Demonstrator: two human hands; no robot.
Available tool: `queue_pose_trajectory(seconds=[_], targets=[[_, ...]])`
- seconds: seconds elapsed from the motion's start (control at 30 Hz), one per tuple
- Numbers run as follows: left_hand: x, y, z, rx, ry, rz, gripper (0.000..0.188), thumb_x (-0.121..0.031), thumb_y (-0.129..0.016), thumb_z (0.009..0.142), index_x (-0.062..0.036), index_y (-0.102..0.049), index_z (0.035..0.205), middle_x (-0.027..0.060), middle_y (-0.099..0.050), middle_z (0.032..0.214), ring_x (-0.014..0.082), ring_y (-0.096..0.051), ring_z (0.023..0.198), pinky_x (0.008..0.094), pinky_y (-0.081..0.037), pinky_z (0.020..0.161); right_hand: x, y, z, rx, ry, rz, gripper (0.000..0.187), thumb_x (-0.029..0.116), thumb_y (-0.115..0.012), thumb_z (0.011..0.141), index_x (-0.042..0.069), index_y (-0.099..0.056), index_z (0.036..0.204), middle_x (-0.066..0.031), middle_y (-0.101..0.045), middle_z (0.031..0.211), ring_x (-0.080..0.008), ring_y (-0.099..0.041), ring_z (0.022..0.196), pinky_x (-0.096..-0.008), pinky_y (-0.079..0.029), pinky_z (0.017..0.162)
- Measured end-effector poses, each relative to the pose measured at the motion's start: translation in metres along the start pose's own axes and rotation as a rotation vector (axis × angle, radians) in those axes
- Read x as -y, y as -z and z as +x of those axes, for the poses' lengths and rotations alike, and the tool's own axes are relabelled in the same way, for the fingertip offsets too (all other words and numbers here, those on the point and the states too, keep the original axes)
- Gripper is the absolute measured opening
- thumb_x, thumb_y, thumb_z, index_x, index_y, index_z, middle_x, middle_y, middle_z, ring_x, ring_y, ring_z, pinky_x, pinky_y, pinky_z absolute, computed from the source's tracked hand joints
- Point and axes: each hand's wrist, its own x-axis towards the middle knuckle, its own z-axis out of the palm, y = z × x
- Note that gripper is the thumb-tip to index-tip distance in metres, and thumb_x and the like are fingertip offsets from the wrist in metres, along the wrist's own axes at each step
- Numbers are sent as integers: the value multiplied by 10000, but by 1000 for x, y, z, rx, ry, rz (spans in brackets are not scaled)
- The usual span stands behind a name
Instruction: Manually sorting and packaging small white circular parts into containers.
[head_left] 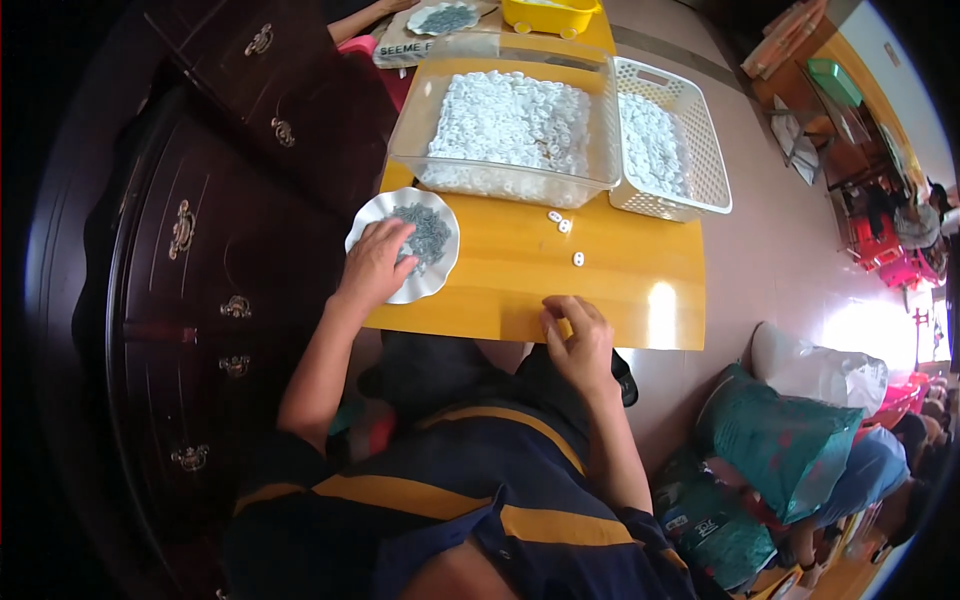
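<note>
My left hand (378,262) is over a white scalloped plate (364,222) at the table's left side. Its fingertips reach the heap of small grey pieces (430,238) on the plate, thumb and fingers apart. Near the front edge of the table, my right hand (582,345) has its fingers curled in toward the thumb; whatever may be between them is hidden. Beyond it lie a white oval piece with dark holes (578,259) and two similar white pieces (560,221). Farther back, a clear plastic bin (510,180) holds a large heap of white pieces.
A white perforated basket (705,150) of white pieces stands right of the bin. Behind are a yellow wheeled tub (550,18), another plate of grey pieces (443,19) and another person's arm (360,20). Dark drawers (220,240) stand left; stuffed bags (780,440) lie right.
</note>
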Motion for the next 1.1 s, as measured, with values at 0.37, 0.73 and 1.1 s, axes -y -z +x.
queue_pose_trajectory(seconds=[0.37,0.73,1.1], targets=[[-41,91,48,-195,-178,-283,188,7,-716,852,40,-693,1036,128,-704,955,224,-698,800,303,-556,729,-38,-34,13,-112,-35,80,96,13,-702,859,5,-683,953,-170,-707,868,-336,-709,800,-381,-560,701],[-40,18,248,387,-263,-284,246,-165,-657,896,-4,-720,1070,159,-742,967,245,-710,924,358,-541,848,-40,-38,14,-121,-70,213,67,48,-693,864,26,-678,925,-187,-683,823,-368,-677,750,-412,-538,684],[-42,-79,301,497,-348,167,402,-249,-671,854,4,-669,1167,235,-660,1199,398,-625,1121,466,-501,986,-16,15,77,-398,19,185,309,-23,-741,807,27,-668,1103,-156,-679,1098,-336,-676,963,-392,-545,834]])
